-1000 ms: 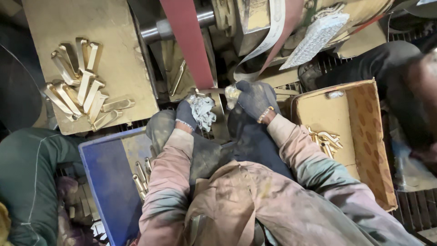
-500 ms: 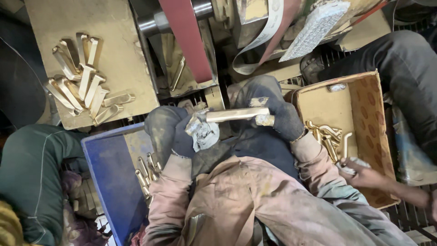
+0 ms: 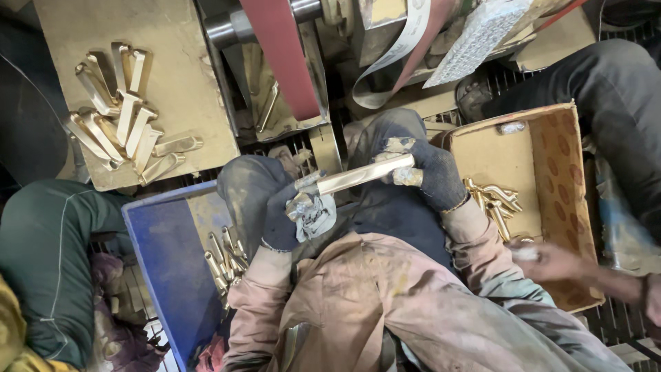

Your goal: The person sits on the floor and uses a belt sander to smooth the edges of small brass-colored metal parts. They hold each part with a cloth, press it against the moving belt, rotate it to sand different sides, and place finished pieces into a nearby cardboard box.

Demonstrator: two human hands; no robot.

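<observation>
A long shiny brass bar (image 3: 358,173) lies level between my two gloved hands, just below the red sanding belt (image 3: 281,55). My left hand (image 3: 292,213), in a dark glove with taped fingertips, grips the bar's left end. My right hand (image 3: 420,169), also gloved and taped, grips its right end. My dusty pink sleeves run down from both hands.
A blue crate (image 3: 162,265) at lower left holds brass pieces. More brass pieces (image 3: 120,114) lie on a board at upper left. A cardboard box (image 3: 544,179) at right holds brass parts; another person's hand (image 3: 551,258) reaches over it. A person in green sits at left.
My hands pulled the brass bar away from the belt and now hold it level at both ends. Another person's hand has come in over the cardboard box.
</observation>
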